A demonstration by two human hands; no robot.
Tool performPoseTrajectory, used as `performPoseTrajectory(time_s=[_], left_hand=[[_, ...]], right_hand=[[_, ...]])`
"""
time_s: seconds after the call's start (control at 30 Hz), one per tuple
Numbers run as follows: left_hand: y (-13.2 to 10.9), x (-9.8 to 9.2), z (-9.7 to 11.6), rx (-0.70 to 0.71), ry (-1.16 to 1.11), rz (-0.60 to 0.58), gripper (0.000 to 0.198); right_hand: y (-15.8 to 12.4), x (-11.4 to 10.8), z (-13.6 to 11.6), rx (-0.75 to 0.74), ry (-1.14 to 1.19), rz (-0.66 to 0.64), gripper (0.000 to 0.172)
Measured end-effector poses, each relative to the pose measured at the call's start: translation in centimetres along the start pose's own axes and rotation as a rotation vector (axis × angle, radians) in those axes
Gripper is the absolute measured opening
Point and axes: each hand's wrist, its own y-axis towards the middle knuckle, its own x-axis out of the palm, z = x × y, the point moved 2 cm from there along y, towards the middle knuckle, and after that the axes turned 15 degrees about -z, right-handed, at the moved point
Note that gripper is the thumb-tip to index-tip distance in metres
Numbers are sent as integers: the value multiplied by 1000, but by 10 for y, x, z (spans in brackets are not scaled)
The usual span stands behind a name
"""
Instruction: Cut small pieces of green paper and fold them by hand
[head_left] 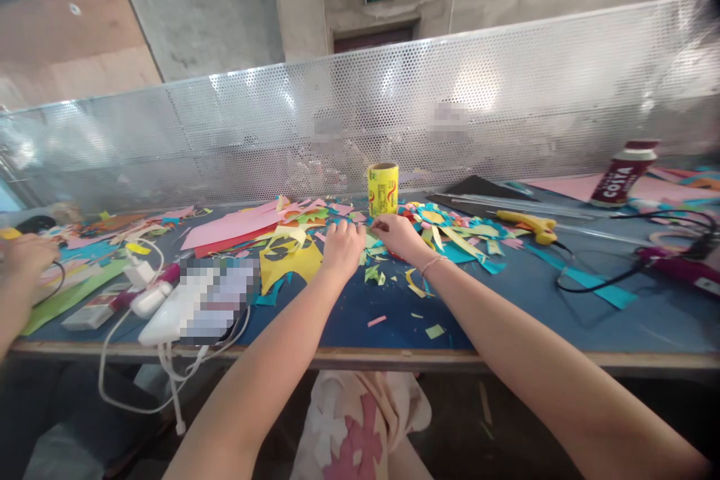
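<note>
My left hand [344, 246] is low over the paper scraps in the middle of the table, back upward, with its fingers bent down and close together. Just to its right, my right hand [398, 235] has thumb and fingertips pinched together. Whatever is in the fingers of either hand is too small or hidden to make out. A pale green paper scrap [371, 240] shows between the two hands. Behind them a yellow tape roll [383, 190] stands upright. Yellow paper with cut-out curves [292, 264] lies beside my left wrist.
Pink sheets [230, 229] and colourful scraps [466, 229] surround the hands. A yellow glue gun [529, 225] and a maroon bottle [625, 174] are at right. At left are a white power bank [160, 315], cables and another person's hand [28, 262]. A perforated metal screen [236, 135] runs behind.
</note>
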Motion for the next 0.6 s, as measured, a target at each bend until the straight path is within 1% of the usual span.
performPoseTrajectory(time_s=[0.13,0.27,0.33,0.4,0.47,0.6], left_hand=[[-2,-2,1,0,-22,95,31],[-2,-1,3,40,-43,140,40],[-2,0,2,52,-37,144,38],[-1,3,2,62,-29,135,31],[0,5,1,72,-20,112,25],[2,10,-2,56,-5,65,21]], right_hand=[[1,2,4,-36,-58,17,13],[2,4,5,-65,-89,26,13],[2,4,4,-100,-70,20,14],[2,5,3,-135,-49,13,15],[2,5,2,-169,-37,2,16],[2,7,1,-240,-15,-33,17]])
